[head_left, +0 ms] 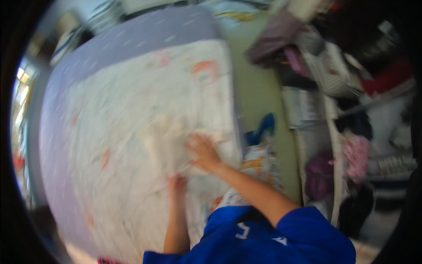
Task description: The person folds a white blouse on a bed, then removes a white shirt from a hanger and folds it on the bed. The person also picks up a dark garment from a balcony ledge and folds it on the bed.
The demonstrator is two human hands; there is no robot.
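A big white blanket (140, 145) with little pink and orange marks lies spread over a purple bed (145, 35). The right hand (203, 154) rests flat on the blanket with fingers open, holding nothing. The left hand (177, 184) presses on the blanket just below it; its grip is too blurry to tell.

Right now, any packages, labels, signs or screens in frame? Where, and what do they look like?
Nothing that can be told as a package, label, sign or screen; the picture is motion-blurred.
Both hands, left hand and right hand, rest on a white printed sheet spread over a lilac bed.
Shelves at right hold blurred clothes.
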